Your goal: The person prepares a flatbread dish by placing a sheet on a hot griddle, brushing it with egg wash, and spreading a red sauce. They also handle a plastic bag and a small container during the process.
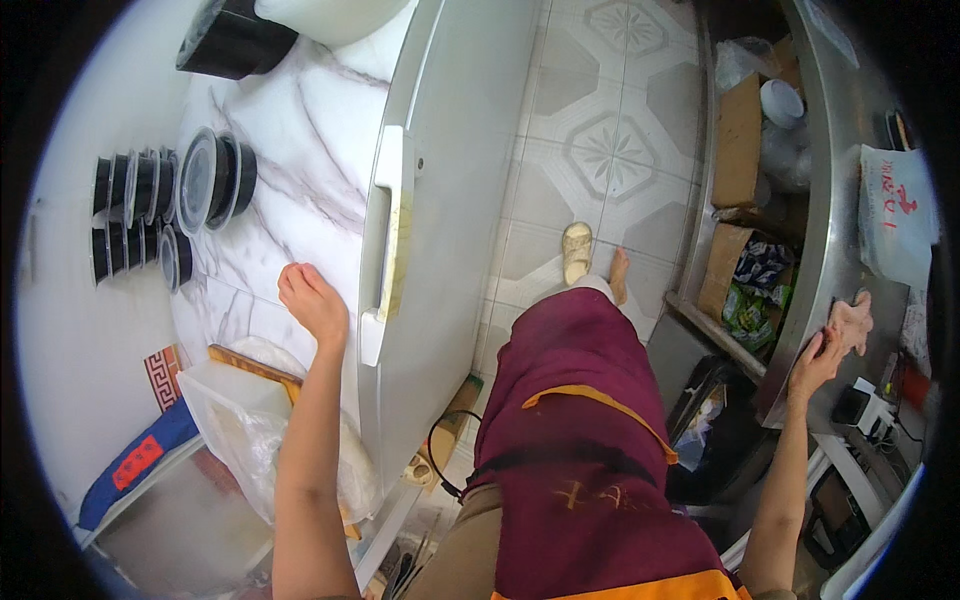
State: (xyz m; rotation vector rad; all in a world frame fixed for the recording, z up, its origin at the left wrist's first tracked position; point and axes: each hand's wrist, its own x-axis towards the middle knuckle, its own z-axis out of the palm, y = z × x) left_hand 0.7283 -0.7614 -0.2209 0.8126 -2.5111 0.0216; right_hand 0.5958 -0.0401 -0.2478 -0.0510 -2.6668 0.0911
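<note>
My left hand (313, 300) is curled into a loose fist over the white marble-patterned top (300, 217) of a chest freezer. Nothing shows in its fingers. On the far right, my right hand (814, 364) lies at the edge of a stainless steel counter (821, 247). Its fingers are on a crumpled pinkish cloth (853, 322), which they grip against the metal. Lidded black plastic containers (210, 180) stand on the freezer top beyond my left hand, more of them stacked by the wall.
A freezer handle (388, 247) juts into the aisle of patterned floor tiles (611, 150). Cardboard boxes (739, 142) fill the shelf under the counter. A plastic bag (896, 214) with red writing sits on the counter. Below stands a black bin (701, 420). Plastic-wrapped items (240, 412) lie near my left forearm.
</note>
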